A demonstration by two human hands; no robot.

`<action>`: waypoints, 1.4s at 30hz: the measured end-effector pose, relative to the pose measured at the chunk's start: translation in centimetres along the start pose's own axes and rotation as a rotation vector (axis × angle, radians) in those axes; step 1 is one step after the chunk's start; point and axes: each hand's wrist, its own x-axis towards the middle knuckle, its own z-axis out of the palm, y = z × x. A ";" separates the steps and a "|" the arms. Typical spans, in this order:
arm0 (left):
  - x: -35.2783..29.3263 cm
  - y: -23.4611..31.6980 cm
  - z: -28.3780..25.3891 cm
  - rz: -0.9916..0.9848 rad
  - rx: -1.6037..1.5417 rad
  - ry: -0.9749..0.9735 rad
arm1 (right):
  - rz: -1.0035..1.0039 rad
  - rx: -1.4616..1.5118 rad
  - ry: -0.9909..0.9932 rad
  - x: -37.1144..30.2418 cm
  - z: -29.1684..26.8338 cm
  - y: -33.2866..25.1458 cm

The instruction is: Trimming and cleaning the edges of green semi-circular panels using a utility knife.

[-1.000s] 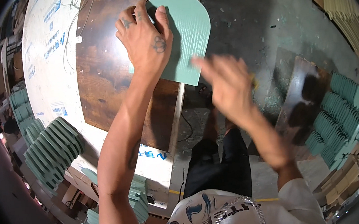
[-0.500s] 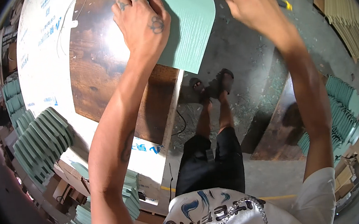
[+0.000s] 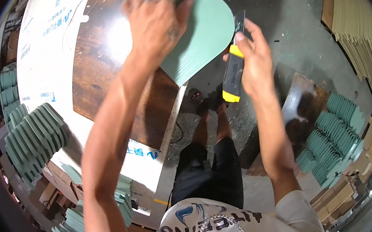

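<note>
Green round-ended panel (image 3: pixel 208 30) right of left-hand fingers, on brown desk (image 3: pixel 101 86), overhanging edge. Left hand (image 3: pixel 156 26) blurred, fingers spread; pressure on panel unclear. Right hand (image 3: pixel 255 61): fingers pinching black-yellow cutter (image 3: pixel 232 77), upper end just beside panel's rim. Green stack (image 3: pixel 333 139) well below right fingers.

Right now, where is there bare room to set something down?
The brown board has a bare patch between the left forearm and the white sheet, and a smaller one right of that forearm, on the near side of the green panel. The panel is crowded: the left hand over it, the right hand holding a black-and-yellow knife beside its edge.
</note>
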 end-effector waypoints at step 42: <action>-4.2 0.6 1.2 -0.391 0.099 0.082 | -0.776 -0.596 -0.129 1.3 -1.5 2.6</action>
